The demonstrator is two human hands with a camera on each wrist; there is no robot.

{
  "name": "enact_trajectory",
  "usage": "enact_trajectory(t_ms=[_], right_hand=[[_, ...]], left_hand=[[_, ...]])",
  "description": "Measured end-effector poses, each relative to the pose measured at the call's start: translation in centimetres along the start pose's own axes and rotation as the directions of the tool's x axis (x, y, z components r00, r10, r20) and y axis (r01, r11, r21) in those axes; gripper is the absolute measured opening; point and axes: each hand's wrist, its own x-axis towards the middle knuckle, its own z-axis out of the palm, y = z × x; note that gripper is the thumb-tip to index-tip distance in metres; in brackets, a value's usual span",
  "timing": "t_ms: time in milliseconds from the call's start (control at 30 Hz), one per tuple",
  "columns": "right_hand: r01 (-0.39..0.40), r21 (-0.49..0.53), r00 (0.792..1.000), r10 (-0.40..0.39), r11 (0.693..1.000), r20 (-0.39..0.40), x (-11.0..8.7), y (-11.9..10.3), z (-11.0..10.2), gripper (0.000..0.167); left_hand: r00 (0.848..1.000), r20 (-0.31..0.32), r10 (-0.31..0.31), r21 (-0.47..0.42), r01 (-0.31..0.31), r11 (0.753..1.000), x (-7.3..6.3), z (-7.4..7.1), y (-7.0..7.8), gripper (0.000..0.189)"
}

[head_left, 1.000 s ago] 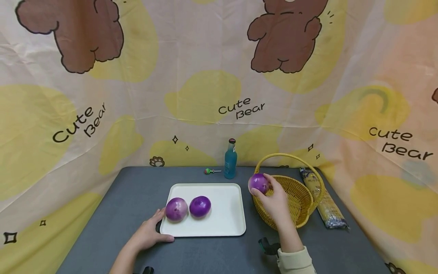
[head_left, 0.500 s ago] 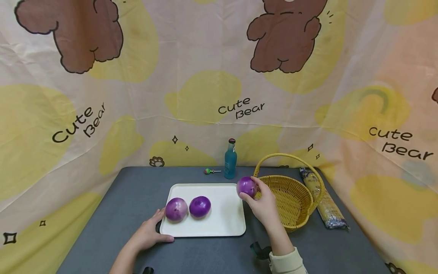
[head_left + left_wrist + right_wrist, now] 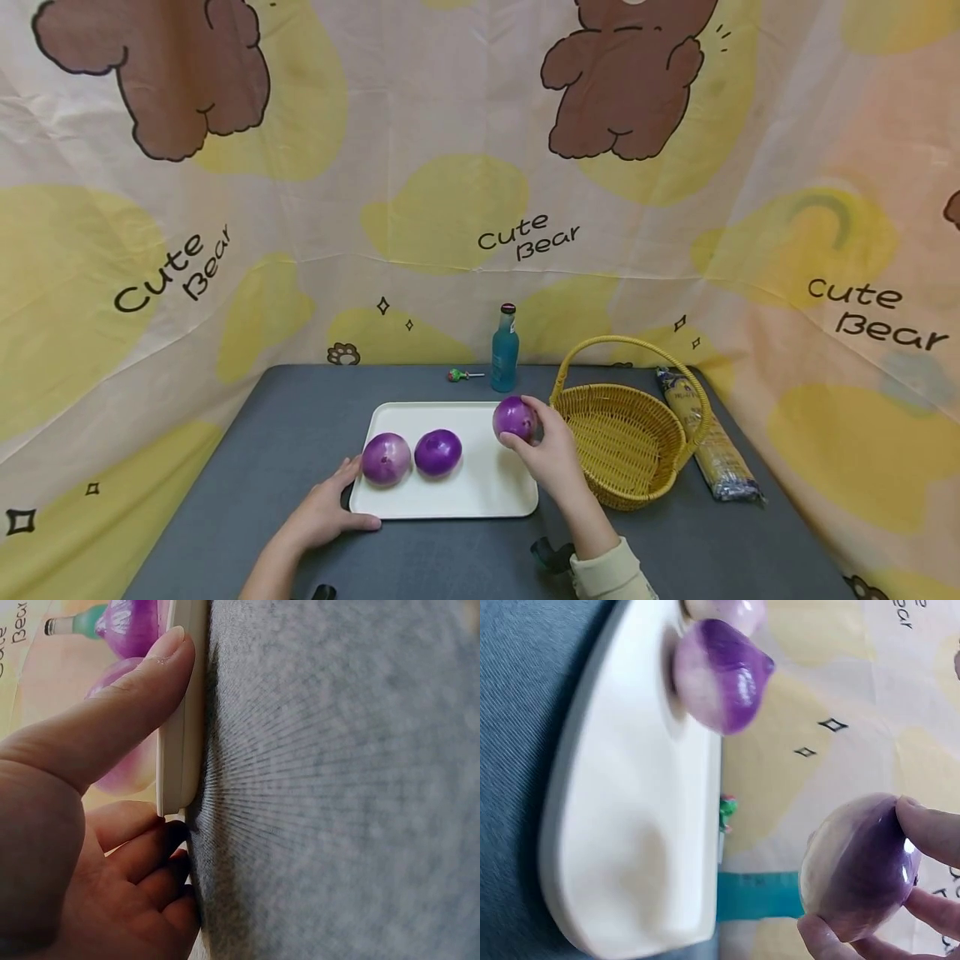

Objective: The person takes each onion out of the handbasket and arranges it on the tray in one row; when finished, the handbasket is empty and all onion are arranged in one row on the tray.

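In the head view my right hand (image 3: 551,450) pinches a purple onion (image 3: 514,419) between thumb and fingers, over the right end of a white tray (image 3: 487,492). The right wrist view shows this glossy, half-pale onion (image 3: 859,870) raised off the tray, with a shadow on the tray floor. Two more onions lie in the tray's left half, a paler one (image 3: 386,459) and a darker one (image 3: 438,453). My left hand (image 3: 322,510) holds the tray's front left corner. Its thumb (image 3: 142,694) lies against the front wall while the other fingers curl by the corner.
A yellow wicker basket (image 3: 626,492) with a tall handle stands right of the tray. Beyond it lies a long plastic-wrapped packet (image 3: 716,450). A blue bottle (image 3: 506,354) and a lollipop (image 3: 465,376) are at the table's back edge, before a patterned cloth (image 3: 450,217).
My right hand has carried the onion leftward from over the basket's rim to over the tray's right end. The left hand and the two onions in the tray have stayed put.
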Motion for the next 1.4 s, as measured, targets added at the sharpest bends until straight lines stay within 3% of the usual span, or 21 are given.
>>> enact_trajectory(t_ms=[300, 633, 967, 1400], right_hand=[[0.019, -0.036, 0.999, -0.017, 0.999, 0.035, -0.1, 1.2, 2.2, 0.066], [-0.006, -0.075, 0.994, 0.014, 0.997, 0.108, 0.5, 2.5, 4.0, 0.065], [-0.053, -0.106, 0.987, 0.068, 0.993, 0.145, 0.4, 3.2, 4.6, 0.069], [-0.046, -0.115, 0.98, 0.067, 0.992, 0.188, 0.2, 3.3, 4.5, 0.071]], left_hand=[[1.0, 0.012, -0.013, -0.011, 0.014, 1.0, -0.1, 0.1, 0.1, 0.117], [1.0, -0.005, -0.006, 0.003, 0.006, 1.0, 0.1, -0.2, 0.1, 0.117], [1.0, 0.003, -0.003, 0.007, 0.003, 1.0, 0.2, -0.1, 0.2, 0.117], [1.0, 0.008, -0.012, 0.011, 0.012, 1.0, 0.3, -0.1, 0.2, 0.118]])
